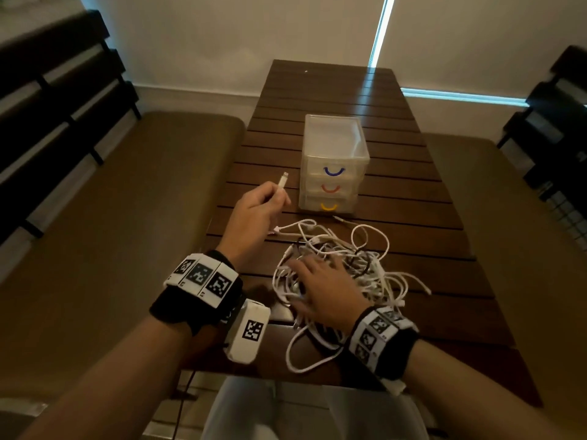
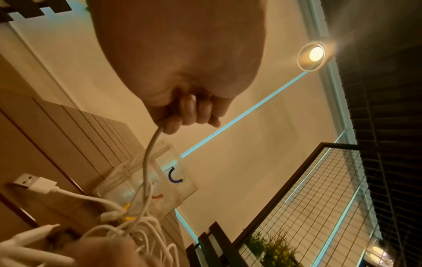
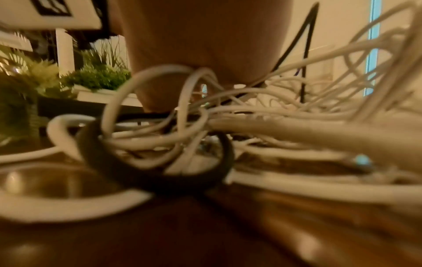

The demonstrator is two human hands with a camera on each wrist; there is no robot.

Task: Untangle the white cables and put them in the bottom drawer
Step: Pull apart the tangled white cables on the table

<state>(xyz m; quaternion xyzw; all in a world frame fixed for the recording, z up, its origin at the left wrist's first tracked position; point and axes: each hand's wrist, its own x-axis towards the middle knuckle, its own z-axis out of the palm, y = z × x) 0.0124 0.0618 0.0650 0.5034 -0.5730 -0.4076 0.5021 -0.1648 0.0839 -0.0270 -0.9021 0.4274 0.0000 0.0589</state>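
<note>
A tangled heap of white cables (image 1: 336,271) with a few black ones lies on the near part of the wooden slatted table (image 1: 413,217). My right hand (image 1: 320,287) presses flat on the heap with straight fingers; in the right wrist view the palm (image 3: 205,45) sits on blurred white cables (image 3: 274,126). My left hand (image 1: 257,211) is raised left of the heap and grips one white cable end (image 1: 282,181), plug pointing up; the cable (image 2: 148,153) hangs from its fingers (image 2: 189,112). Beyond stands a clear drawer unit (image 1: 333,166) with three shut drawers; the bottom drawer's handle (image 1: 328,207) is yellow.
Brown cushioned benches (image 1: 143,217) flank the table on both sides. A loose USB plug (image 2: 32,182) lies on the table near the heap. Dark shelving (image 1: 556,138) stands at the right and dark slats at the left. Green plants (image 3: 91,75) sit beyond the table.
</note>
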